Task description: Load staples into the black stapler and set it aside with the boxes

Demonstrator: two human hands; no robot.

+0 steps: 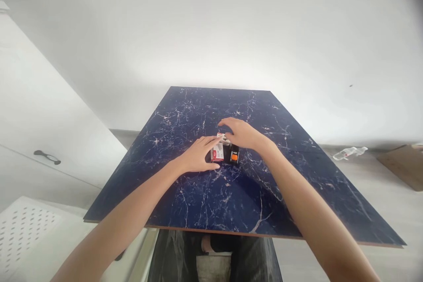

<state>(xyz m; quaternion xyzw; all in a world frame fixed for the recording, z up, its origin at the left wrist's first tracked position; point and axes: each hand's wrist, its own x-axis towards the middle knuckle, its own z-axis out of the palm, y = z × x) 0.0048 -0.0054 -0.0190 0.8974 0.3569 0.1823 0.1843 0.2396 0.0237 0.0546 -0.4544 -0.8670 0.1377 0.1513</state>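
Observation:
My left hand [200, 154] lies over the left side of a small red and white box [217, 153], its fingers stretched and its thumb apart below. Just beyond that box is a second small white and red piece [223, 138], perhaps another box, partly covered by my hands. My right hand [243, 132] arches over it from the right. Its index finger and thumb are apart, with the thumb at the piece's edge. A small black item with an orange patch [234, 156] stands to the right of the red and white box, below my right hand.
The things rest on a dark blue marble-patterned table [205, 202] against a white wall. A white cabinet with a dark handle [47, 157] stands at left. Clear plastic bottles [349, 153] and a brown cardboard piece [401, 165] lie on the floor at right.

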